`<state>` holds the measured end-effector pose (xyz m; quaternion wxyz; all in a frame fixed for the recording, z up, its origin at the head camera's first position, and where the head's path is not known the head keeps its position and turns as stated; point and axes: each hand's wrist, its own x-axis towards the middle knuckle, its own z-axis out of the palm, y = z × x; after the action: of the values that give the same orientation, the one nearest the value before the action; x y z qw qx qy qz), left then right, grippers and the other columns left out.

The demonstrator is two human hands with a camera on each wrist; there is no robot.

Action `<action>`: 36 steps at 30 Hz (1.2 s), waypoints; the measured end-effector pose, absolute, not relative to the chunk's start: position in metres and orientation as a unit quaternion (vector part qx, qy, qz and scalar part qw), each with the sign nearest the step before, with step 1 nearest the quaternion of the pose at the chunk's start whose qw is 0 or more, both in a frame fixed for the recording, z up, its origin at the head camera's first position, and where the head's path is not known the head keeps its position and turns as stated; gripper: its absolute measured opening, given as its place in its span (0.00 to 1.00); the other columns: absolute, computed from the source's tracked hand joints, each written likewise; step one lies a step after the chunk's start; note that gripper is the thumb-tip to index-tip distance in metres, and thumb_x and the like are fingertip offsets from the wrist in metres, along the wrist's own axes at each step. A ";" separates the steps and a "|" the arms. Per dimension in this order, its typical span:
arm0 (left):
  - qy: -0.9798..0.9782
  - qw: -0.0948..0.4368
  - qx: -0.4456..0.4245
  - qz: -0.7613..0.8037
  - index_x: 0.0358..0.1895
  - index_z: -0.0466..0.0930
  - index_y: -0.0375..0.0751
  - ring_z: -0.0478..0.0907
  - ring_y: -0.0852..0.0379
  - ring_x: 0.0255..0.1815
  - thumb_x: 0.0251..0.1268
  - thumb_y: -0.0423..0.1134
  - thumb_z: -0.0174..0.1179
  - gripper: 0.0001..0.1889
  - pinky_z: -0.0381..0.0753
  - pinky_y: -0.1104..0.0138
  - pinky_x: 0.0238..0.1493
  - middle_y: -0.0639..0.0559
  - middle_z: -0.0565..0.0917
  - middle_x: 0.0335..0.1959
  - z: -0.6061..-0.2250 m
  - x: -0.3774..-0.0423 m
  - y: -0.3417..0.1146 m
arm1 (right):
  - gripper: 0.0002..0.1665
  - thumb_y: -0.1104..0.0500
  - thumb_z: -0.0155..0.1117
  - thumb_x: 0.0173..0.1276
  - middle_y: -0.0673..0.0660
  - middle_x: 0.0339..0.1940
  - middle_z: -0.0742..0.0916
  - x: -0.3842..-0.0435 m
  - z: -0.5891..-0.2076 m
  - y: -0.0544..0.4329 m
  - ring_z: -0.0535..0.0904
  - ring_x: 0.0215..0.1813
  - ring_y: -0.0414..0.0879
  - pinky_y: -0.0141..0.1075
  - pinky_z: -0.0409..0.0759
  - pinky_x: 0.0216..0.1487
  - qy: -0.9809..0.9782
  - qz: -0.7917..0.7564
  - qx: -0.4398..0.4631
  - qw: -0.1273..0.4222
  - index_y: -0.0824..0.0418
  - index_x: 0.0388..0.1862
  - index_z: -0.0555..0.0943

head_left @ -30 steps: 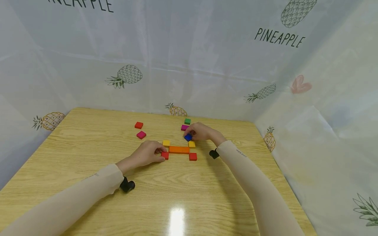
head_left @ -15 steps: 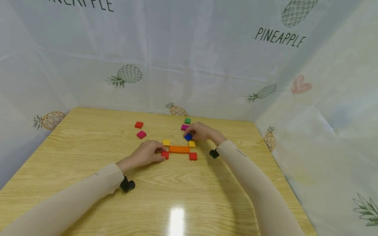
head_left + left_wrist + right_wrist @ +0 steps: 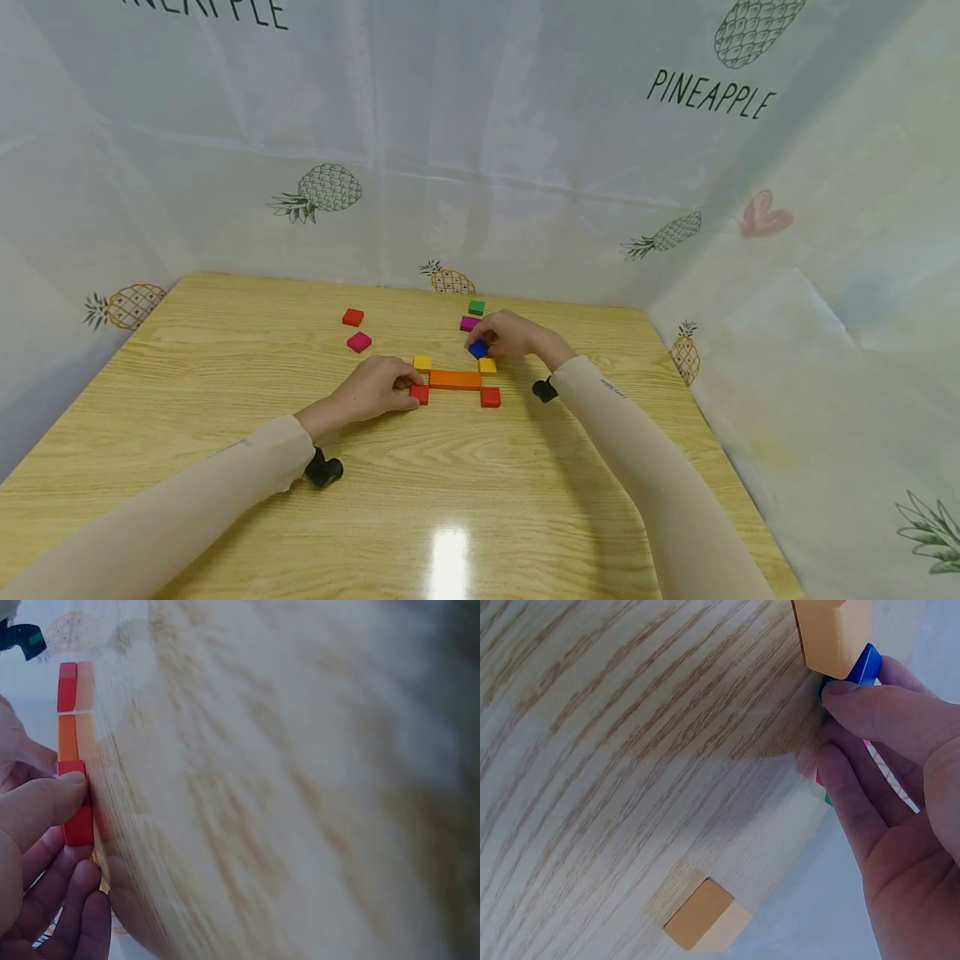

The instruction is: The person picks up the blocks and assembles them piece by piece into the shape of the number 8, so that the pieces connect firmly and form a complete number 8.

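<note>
1. Blue block (image 3: 477, 349) sits at the far side of the arrangement, turned cornerwise, just beyond the right yellow block (image 3: 487, 366); whether the two touch, I cannot tell.
2. Over the last second, nothing visibly shifts: both hands and all the blocks hold their places. I read that as a steadying pause in the arranging, rather than a block being carried.
3. The right hand (image 3: 513, 335) pinches the blue block between thumb and finger. Its forearm reaches in from the near right, with the hand pointing left.
4. The left hand (image 3: 372, 387) grips the left red block (image 3: 418, 395), its thumb pressed to it; the forearm comes from the near left, low over the tabletop (image 3: 420, 467).
5. Between the hands lies the orange bar (image 3: 455, 380), with the left yellow block (image 3: 423, 363) near its far left corner and the right red block (image 3: 491, 397) near its near right one.
6. Farther off on the right lie a magenta block (image 3: 470, 323) and a green block (image 3: 477, 307); on the far left, a loose red block (image 3: 352, 317) and a pink block (image 3: 359, 342).
</note>
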<state>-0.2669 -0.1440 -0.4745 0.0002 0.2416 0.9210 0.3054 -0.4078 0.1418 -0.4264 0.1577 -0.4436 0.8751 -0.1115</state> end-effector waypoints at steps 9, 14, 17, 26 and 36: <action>0.919 -0.006 0.249 0.305 0.48 0.92 0.44 0.77 0.60 0.36 0.60 0.41 0.79 0.13 0.80 0.62 0.44 0.57 0.88 0.37 -0.475 -0.266 -0.145 | 0.23 0.75 0.65 0.73 0.58 0.59 0.88 -0.406 -0.425 0.141 0.82 0.52 0.51 0.40 0.82 0.57 0.873 -0.120 -0.445 0.160 0.58 0.60 0.89; 0.918 -0.005 0.251 0.306 0.48 0.92 0.44 0.77 0.60 0.36 0.61 0.41 0.79 0.13 0.79 0.63 0.43 0.58 0.88 0.38 -0.475 -0.266 -0.145 | 0.23 0.75 0.64 0.73 0.57 0.58 0.88 -0.406 -0.425 0.141 0.80 0.50 0.52 0.39 0.81 0.55 0.874 -0.120 -0.442 0.161 0.57 0.60 0.89; 0.919 -0.004 0.250 0.306 0.48 0.92 0.44 0.77 0.60 0.36 0.61 0.41 0.79 0.13 0.79 0.63 0.43 0.58 0.88 0.38 -0.474 -0.266 -0.145 | 0.23 0.75 0.64 0.73 0.57 0.58 0.88 -0.407 -0.425 0.141 0.80 0.50 0.52 0.38 0.81 0.55 0.875 -0.118 -0.441 0.161 0.57 0.60 0.89; 0.920 -0.006 0.248 0.304 0.48 0.92 0.44 0.79 0.60 0.37 0.62 0.40 0.79 0.13 0.81 0.62 0.46 0.57 0.89 0.40 -0.472 -0.265 -0.145 | 0.24 0.76 0.64 0.72 0.58 0.59 0.87 -0.407 -0.426 0.142 0.80 0.52 0.54 0.42 0.82 0.58 0.872 -0.122 -0.448 0.156 0.58 0.61 0.88; 0.919 -0.004 0.249 0.307 0.48 0.92 0.43 0.79 0.59 0.37 0.62 0.40 0.79 0.13 0.81 0.62 0.45 0.56 0.89 0.40 -0.472 -0.264 -0.145 | 0.20 0.72 0.64 0.76 0.62 0.62 0.85 -0.404 -0.418 0.148 0.81 0.59 0.59 0.49 0.81 0.65 0.867 -0.157 -0.443 0.167 0.62 0.63 0.86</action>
<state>-0.2639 -0.1455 -0.4716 -0.0042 0.2494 0.9185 0.3068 -0.4036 0.1476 -0.4182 0.1672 -0.4427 0.8669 -0.1565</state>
